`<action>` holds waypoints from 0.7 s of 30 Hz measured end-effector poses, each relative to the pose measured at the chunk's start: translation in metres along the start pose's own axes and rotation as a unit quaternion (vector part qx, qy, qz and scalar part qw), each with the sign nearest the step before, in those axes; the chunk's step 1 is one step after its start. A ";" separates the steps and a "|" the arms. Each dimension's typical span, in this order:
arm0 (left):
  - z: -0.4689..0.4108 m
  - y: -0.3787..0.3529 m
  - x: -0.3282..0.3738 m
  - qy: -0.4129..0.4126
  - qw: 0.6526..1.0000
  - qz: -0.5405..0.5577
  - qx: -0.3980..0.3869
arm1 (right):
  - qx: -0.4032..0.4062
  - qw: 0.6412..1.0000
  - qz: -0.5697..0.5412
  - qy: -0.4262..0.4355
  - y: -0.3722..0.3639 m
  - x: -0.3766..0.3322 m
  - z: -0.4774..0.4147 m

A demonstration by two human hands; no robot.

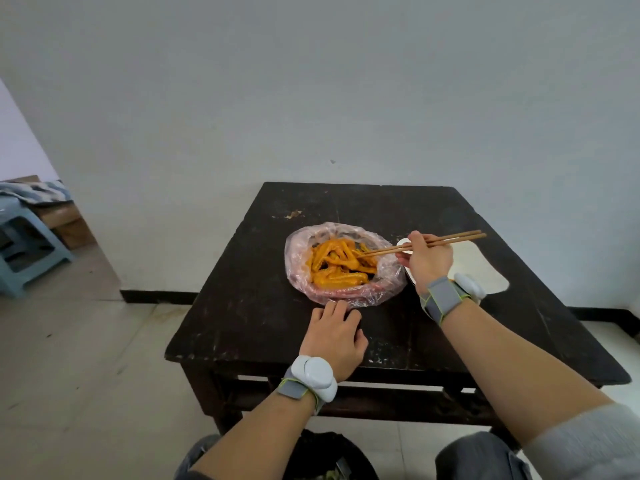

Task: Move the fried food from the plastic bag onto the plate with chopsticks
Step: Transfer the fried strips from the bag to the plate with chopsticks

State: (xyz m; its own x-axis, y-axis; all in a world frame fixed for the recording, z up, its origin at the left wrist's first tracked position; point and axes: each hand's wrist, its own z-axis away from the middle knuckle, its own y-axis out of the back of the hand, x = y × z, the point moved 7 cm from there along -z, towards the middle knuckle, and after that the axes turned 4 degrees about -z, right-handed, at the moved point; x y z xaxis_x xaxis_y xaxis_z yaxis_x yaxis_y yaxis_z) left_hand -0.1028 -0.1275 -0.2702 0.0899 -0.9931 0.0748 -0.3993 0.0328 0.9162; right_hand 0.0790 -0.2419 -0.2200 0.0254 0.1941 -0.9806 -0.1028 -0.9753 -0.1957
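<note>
A clear plastic bag [304, 282], rolled open, lies on the dark wooden table [263, 323] and holds several orange fried pieces [337, 268]. My right hand [427, 261] is shut on a pair of wooden chopsticks [446, 240]; their tips reach into the bag among the right-hand pieces. To the right of the bag sits a white plate [481, 268], partly hidden behind my right hand and wrist. My left hand [336, 332] rests flat on the table, its fingertips touching the bag's near edge, and holds nothing.
The table stands against a pale wall. A blue plastic stool [24, 251] and a wooden piece with cloth on it are at the far left on the tiled floor. A dark bin [325, 455] sits between my knees below the table's front edge.
</note>
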 end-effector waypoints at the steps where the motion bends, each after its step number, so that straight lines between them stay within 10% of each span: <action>1: 0.000 0.000 0.000 0.000 1.000 0.000 -0.002 | -0.001 1.000 -0.008 -0.004 -0.001 0.001 0.000; 21: -0.001 -0.001 0.000 0.009 1.000 -0.002 -0.027 | 0.083 0.975 -0.191 -0.073 0.037 -0.018 0.001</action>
State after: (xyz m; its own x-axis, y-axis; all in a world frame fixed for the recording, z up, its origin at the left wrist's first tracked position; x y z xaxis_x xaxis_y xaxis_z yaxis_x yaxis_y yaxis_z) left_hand -0.1013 -0.1274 -0.2705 0.1077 -0.9912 0.0773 -0.3494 0.0351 0.9363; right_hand 0.0734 -0.2810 -0.2091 -0.0466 0.5644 -0.8242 -0.2737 -0.8007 -0.5329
